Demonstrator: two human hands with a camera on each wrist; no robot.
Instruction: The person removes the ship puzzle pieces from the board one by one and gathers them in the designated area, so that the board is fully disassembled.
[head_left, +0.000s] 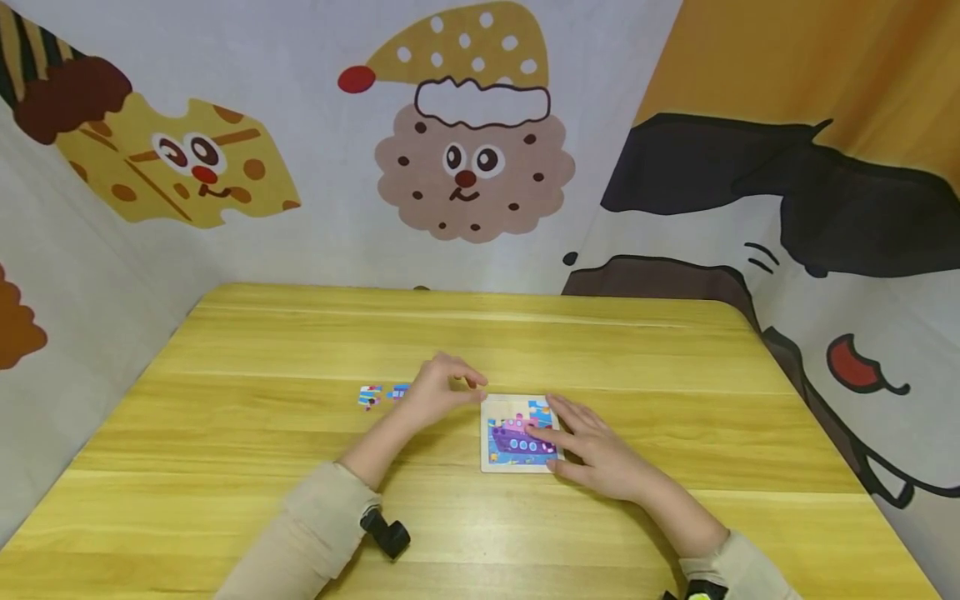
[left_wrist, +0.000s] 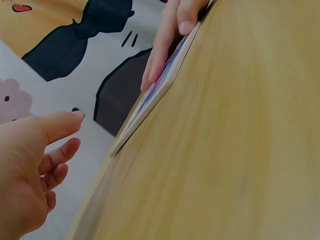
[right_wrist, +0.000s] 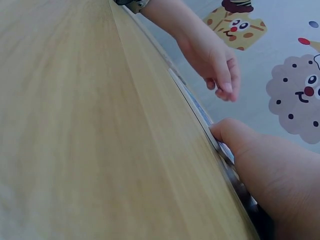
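Flat across the puzzle board (head_left: 520,433) lies the right hand (head_left: 592,450), fingers straight and pressing on the purple boat picture, thumb against the near right edge of the frame. Just beside it, off the board's far left corner, the left hand (head_left: 438,387) hovers with fingers loosely curled; from the head view I cannot tell whether it pinches anything, and the left wrist view shows its fingers relaxed and apart with nothing between them. Beyond that hand, further left, two loose puzzle pieces (head_left: 369,397) lie on the wooden table (head_left: 262,350), one clear of the hand, the other half hidden at its knuckles. One board, two stray pieces, two hands. Cartoon-printed cloth (head_left: 465,150) hangs around the table.
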